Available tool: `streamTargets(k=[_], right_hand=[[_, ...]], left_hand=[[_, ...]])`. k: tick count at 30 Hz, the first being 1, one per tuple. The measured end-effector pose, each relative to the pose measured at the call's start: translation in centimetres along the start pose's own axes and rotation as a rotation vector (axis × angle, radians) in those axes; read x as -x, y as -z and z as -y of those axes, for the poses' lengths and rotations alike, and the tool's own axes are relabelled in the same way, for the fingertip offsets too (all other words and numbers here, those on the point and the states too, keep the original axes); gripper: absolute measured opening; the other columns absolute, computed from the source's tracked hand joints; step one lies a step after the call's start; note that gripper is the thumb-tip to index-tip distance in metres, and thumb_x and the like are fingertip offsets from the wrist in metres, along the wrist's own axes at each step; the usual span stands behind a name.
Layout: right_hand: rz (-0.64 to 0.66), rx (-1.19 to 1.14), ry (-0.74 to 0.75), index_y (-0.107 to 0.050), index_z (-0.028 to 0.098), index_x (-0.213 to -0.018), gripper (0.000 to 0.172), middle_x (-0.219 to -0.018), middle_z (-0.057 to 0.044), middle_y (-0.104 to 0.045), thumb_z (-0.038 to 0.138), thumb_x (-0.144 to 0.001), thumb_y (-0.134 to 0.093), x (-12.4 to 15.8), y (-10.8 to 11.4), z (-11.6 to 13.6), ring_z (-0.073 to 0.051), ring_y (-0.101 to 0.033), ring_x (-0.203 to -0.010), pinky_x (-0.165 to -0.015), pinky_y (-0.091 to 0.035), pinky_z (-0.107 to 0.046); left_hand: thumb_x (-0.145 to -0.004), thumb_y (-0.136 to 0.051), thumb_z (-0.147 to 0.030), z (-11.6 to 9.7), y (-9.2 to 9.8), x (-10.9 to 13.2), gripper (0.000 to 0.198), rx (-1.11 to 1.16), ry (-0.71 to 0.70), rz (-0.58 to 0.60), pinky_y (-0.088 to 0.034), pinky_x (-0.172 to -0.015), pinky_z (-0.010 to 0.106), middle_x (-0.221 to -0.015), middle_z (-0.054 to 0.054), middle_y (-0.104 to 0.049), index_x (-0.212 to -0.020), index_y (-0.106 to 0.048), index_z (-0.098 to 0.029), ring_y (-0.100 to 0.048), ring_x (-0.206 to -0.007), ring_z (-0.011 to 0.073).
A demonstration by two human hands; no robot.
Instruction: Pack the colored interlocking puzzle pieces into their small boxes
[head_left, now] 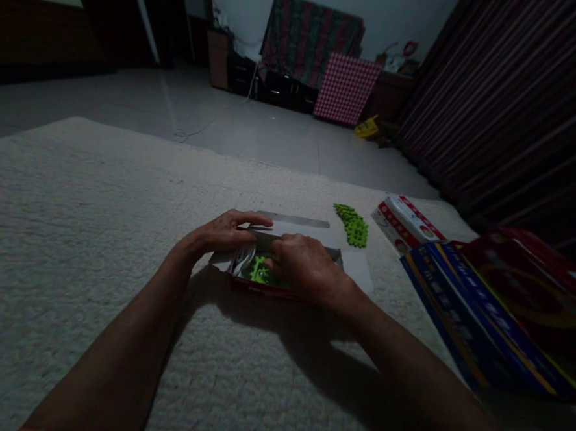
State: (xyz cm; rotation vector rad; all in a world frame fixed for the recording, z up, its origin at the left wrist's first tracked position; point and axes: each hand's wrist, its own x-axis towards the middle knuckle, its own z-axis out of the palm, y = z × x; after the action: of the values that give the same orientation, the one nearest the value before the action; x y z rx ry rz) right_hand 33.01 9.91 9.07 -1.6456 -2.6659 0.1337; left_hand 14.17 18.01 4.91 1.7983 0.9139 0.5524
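Note:
An open box (359,269) with white inner flaps and a dark red side lies on the pale quilted mat in the head view. Inside it are a green notched plastic piece (260,270) and something white, perhaps a cord or bag, at its left end. My left hand (226,230) rests at the box's left rear edge, its fingers apart. My right hand (304,262) reaches into the box with bent fingers, touching or holding the green piece. Behind the box, to the right, lies a fanned row of green lattice pieces (356,232).
A red and white carton (407,224) and blue boxes (463,304) stand at the right, beside a dark red glossy package (532,282). Farther off are the tiled floor, a covered cabinet (311,41), a checkered cloth (347,88) and a striped curtain (515,93).

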Motion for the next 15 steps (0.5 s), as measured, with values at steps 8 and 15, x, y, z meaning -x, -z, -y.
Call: streamTargets(k=[8,15], right_hand=[[-0.591,-0.211,-0.198,-0.072,0.02,-0.085,0.023,-0.082,-0.005,-0.072,0.033,-0.09,-0.054,3.3,1.9,-9.7,-0.018,-0.065,-0.072,-0.07,-0.047,-0.03],[-0.61,-0.176,-0.787,-0.064,0.013,-0.107,0.042,-0.106,-0.019,-0.065,0.039,-0.074,-0.066,2.9,-6.1,-19.8,-0.033,-0.059,-0.104,-0.093,-0.045,-0.047]], left_hand=[[-0.069,-0.06,-0.022,0.3,0.1,0.0,0.049,-0.021,-0.023,-0.001,-0.044,-0.103,0.042,-0.138,0.007,-0.061,-0.116,-0.071,-0.023,-0.056,-0.124,0.0293],[-0.068,-0.06,-0.023,0.4,0.1,0.0,0.048,-0.056,-0.031,-0.018,-0.044,-0.104,0.04,-0.137,0.006,-0.062,-0.114,-0.073,-0.024,-0.054,-0.127,0.0292]])
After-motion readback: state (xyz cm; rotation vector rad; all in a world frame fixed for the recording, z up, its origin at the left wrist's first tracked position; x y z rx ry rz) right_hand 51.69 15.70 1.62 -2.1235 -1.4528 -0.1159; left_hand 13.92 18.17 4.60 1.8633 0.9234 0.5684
